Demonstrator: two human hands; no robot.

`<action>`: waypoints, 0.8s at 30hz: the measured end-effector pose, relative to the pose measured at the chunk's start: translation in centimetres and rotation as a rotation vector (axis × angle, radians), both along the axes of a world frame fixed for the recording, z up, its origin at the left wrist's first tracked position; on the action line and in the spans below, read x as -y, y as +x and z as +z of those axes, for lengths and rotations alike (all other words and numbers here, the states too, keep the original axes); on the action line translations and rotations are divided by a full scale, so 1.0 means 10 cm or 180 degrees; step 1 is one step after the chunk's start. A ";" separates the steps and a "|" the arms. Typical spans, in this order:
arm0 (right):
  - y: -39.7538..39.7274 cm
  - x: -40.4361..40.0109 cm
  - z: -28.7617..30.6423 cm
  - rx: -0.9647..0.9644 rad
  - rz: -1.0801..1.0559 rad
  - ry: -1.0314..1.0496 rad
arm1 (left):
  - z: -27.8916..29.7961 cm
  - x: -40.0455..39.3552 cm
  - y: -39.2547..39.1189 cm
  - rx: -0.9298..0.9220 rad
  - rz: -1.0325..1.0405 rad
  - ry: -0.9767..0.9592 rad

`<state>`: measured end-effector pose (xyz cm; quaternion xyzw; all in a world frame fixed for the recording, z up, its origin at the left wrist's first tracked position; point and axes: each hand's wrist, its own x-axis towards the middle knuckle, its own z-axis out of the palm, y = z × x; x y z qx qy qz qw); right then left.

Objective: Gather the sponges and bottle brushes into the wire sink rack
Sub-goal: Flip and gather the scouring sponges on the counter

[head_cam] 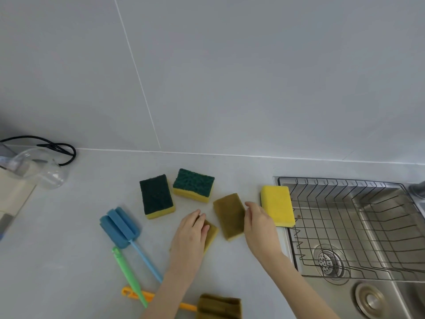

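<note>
Grey counter (69, 261) runs under a pale tiled wall, with a steel sink (377, 293) set in at the right. Inside the sink sits the wire rack (345, 215), holding nothing that can be seen. A yellow sponge (277, 205) lies on the rack's left rim, half on the counter. Left of it the right hand (259, 223) has its fingers curled against the right edge of an olive sponge (230, 216), not closed around it. The left hand (192, 233) lies flat on a second olive sponge (211, 234), fingers together. Farther back rest two green-topped sponges (156, 196) (193, 185), side by side. At the near left lie a blue brush (120, 225), a green handle (128, 275) and an orange brush (147, 295) with an olive foam head (219, 306). A clear vessel (43, 169) and a black cord (55, 147) sit far left.
</note>
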<state>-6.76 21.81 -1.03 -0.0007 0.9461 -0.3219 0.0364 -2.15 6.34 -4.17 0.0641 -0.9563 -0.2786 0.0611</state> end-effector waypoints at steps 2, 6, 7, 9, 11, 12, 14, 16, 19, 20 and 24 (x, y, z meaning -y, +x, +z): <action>-0.04 0.11 0.05 -0.0258 0.0345 0.0145 | -0.03 0.02 -0.02 -0.0002 -0.0074 -0.0133; -0.30 0.35 0.06 -0.0816 0.0861 0.0753 | -0.02 0.06 -0.04 -0.0023 -0.0221 -0.0169; -0.37 0.41 0.07 -0.0772 0.1007 0.0753 | -0.01 0.09 -0.04 0.0003 -0.0191 -0.0112; -0.51 0.53 0.05 -0.0584 0.1353 0.0734 | 0.00 0.19 -0.07 -0.0109 -0.0058 -0.0334; -0.62 0.60 -0.01 -0.0490 0.1681 0.0869 | 0.03 0.33 -0.13 -0.0171 0.0161 -0.0634; -0.66 0.64 -0.05 -0.0443 0.1769 0.0946 | 0.05 0.40 -0.17 -0.0154 0.0297 -0.0744; -0.72 0.67 -0.11 -0.0353 0.1835 0.1091 | 0.07 0.52 -0.25 -0.0061 0.0529 -0.0992; -0.74 0.68 -0.19 -0.0338 0.1819 0.1135 | 0.04 0.61 -0.30 0.0105 0.0704 -0.1118; -0.73 0.70 -0.28 -0.0619 0.1715 0.1142 | 0.00 0.65 -0.35 0.0303 0.0774 -0.1054; -0.73 0.72 -0.30 -0.0704 0.1655 0.1184 | 0.00 0.65 -0.36 0.0361 0.0772 -0.1051; -0.71 0.81 -0.35 -0.0843 0.1462 0.1358 | 0.05 0.67 -0.46 0.0431 0.0798 -0.1021</action>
